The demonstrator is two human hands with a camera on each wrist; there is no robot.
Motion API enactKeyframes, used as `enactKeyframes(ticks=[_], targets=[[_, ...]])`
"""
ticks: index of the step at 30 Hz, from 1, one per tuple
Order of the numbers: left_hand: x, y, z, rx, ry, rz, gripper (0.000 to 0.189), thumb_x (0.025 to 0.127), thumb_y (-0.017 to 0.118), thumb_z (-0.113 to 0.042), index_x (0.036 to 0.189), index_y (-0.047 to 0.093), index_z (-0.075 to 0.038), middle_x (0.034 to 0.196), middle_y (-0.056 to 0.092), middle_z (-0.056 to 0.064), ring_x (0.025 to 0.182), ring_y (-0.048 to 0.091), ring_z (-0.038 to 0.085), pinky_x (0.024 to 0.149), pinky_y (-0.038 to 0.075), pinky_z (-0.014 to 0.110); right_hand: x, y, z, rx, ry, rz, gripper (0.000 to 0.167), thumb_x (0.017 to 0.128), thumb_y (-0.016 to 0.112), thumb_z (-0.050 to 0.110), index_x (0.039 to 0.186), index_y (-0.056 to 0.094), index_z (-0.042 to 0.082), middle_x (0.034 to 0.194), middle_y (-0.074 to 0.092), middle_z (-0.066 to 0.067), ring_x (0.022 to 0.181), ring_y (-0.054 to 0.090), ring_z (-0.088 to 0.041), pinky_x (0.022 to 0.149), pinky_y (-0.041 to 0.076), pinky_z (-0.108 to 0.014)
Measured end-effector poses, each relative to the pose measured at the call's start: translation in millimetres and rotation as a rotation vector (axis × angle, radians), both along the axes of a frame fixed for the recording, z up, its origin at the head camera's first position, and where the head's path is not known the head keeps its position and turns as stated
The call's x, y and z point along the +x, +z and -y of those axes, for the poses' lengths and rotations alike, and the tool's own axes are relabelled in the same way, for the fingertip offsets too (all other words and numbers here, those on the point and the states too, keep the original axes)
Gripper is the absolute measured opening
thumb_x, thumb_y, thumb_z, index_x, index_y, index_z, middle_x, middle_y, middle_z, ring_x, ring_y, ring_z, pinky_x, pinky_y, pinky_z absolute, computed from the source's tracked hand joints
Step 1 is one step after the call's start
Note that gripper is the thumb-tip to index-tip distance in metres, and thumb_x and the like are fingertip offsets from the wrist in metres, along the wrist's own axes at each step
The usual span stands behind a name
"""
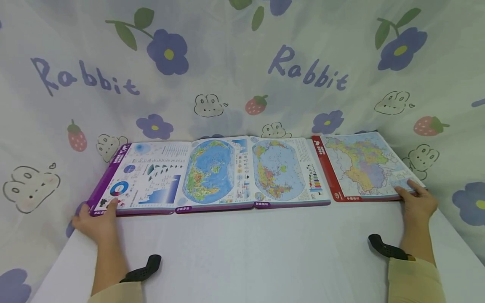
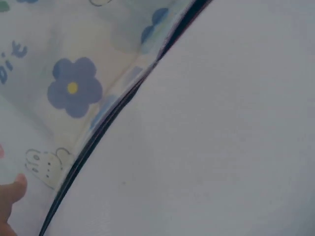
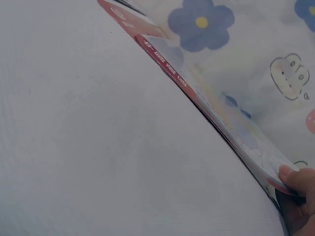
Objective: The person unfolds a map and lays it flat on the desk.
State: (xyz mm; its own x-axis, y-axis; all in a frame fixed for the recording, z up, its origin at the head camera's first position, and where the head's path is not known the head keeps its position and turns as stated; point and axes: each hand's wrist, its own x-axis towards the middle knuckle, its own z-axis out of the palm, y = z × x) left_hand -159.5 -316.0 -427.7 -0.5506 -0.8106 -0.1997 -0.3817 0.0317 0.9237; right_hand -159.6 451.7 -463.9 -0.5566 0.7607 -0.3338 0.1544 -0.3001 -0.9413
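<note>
A purple-edged folding world map (image 1: 216, 168) lies spread along the back of the table, its panels printed with charts and two world maps. At its right end is a red-edged map of China (image 1: 358, 166). My left hand (image 1: 98, 223) grips the near left corner of the world map, thumb on the printed face; only the thumb (image 2: 15, 191) shows in the left wrist view. At the far right, my right hand (image 1: 418, 204) pinches the near right corner of the China map. In the right wrist view that thumb (image 3: 291, 178) lies on top, with fingers beneath the lifted corner.
A white tabletop (image 1: 246, 256) stretches in front of the maps. Close behind them hangs a curtain (image 1: 227, 54) printed with flowers, rabbits and strawberries. Black wrist mounts (image 1: 145, 269) stick out above both sleeves.
</note>
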Motion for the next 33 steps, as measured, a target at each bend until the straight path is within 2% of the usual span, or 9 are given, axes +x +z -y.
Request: enactKeyframes(ticks=[5, 10, 12, 16, 19, 23, 25, 30, 33], targets=[[-0.7, 3.8, -11.9, -0.062, -0.047, -0.027, 0.091, 0.084, 0.065, -0.045, 0.153, 0.008, -0.025, 0.159, -0.007, -0.003, 0.146, -0.005, 0.014, 0.117, 0.004, 0.025, 0.8, 2.6, 1, 0.011, 0.008, 0.013, 0.063, 0.065, 0.085, 0.002, 0.121, 0.065, 0.022, 0.126, 0.048, 0.015, 0.108, 0.035, 0.001, 0.071, 0.045, -0.002], [-3.3, 11.3, -21.2, -0.101, -0.100, -0.077, 0.087, 0.088, 0.062, -0.040, 0.153, 0.006, -0.023, 0.159, 0.003, -0.008, 0.145, 0.000, 0.007, 0.116, 0.005, 0.023, 1.0, 2.7, 2, 0.013, 0.009, 0.012, 0.062, 0.065, 0.084, 0.000, 0.121, 0.065, 0.020, 0.125, 0.049, 0.015, 0.107, 0.035, 0.001, 0.063, 0.044, -0.001], [-4.4, 16.8, -27.3, -0.086, -0.129, -0.101, 0.087, 0.088, 0.063, -0.039, 0.153, 0.005, -0.026, 0.159, 0.002, -0.011, 0.144, 0.000, 0.005, 0.116, 0.006, 0.021, 0.8, 1.8, 2, 0.013, 0.010, 0.010, 0.063, 0.065, 0.084, 0.000, 0.121, 0.065, 0.020, 0.130, 0.048, 0.014, 0.109, 0.035, 0.001, 0.068, 0.045, -0.002], [-8.3, 25.8, -40.8, -0.043, -0.190, -0.096, 0.093, 0.087, 0.064, -0.040, 0.151, -0.003, -0.031, 0.158, -0.004, -0.015, 0.144, -0.001, 0.005, 0.115, 0.008, 0.022, 1.6, -1.8, 2, 0.040, 0.019, 0.040, 0.064, 0.067, 0.084, 0.004, 0.124, 0.062, 0.022, 0.133, 0.046, 0.014, 0.111, 0.035, 0.002, 0.081, 0.042, -0.003], [-10.1, 28.8, -49.7, -0.053, -0.238, -0.086, 0.096, 0.086, 0.064, -0.043, 0.150, -0.007, -0.035, 0.157, -0.007, -0.015, 0.144, -0.001, 0.007, 0.115, 0.010, 0.023, 3.2, -3.1, 2, 0.043, 0.017, 0.036, 0.065, 0.066, 0.085, 0.005, 0.124, 0.062, 0.021, 0.121, 0.050, 0.016, 0.106, 0.037, 0.001, 0.076, 0.044, -0.003], [-9.2, 31.5, -62.2, -0.116, -0.336, -0.082, 0.095, 0.086, 0.063, -0.045, 0.148, -0.008, -0.038, 0.157, -0.007, -0.015, 0.145, 0.001, 0.011, 0.116, 0.011, 0.027, 4.5, -2.3, 2, 0.045, 0.013, 0.020, 0.064, 0.065, 0.085, 0.004, 0.123, 0.063, 0.020, 0.104, 0.050, 0.018, 0.099, 0.037, 0.000, 0.062, 0.042, -0.002], [-9.0, 33.0, -69.5, -0.134, -0.385, -0.070, 0.094, 0.086, 0.063, -0.046, 0.148, -0.008, -0.039, 0.157, -0.006, -0.014, 0.145, 0.002, 0.013, 0.117, 0.012, 0.030, 4.2, -2.4, 2, 0.053, 0.017, 0.022, 0.063, 0.066, 0.085, 0.005, 0.123, 0.063, 0.020, 0.106, 0.050, 0.018, 0.100, 0.036, 0.000, 0.063, 0.042, -0.002], [-9.3, 40.1, -89.5, -0.194, -0.502, -0.030, 0.097, 0.086, 0.063, -0.049, 0.148, -0.011, -0.038, 0.157, -0.006, -0.012, 0.145, 0.003, 0.015, 0.117, 0.015, 0.035, 2.0, -3.4, 1, 0.080, 0.027, 0.048, 0.063, 0.067, 0.084, 0.008, 0.124, 0.062, 0.022, 0.118, 0.050, 0.018, 0.104, 0.036, 0.001, 0.073, 0.041, -0.002], [-8.8, 44.7, -102.0, -0.255, -0.572, -0.037, 0.099, 0.085, 0.063, -0.049, 0.148, -0.012, -0.035, 0.158, -0.005, -0.009, 0.146, 0.004, 0.019, 0.116, 0.016, 0.039, 2.4, -3.9, 1, 0.091, 0.032, 0.061, 0.064, 0.068, 0.084, 0.009, 0.125, 0.061, 0.022, 0.118, 0.050, 0.018, 0.104, 0.036, 0.001, 0.075, 0.041, -0.003]])
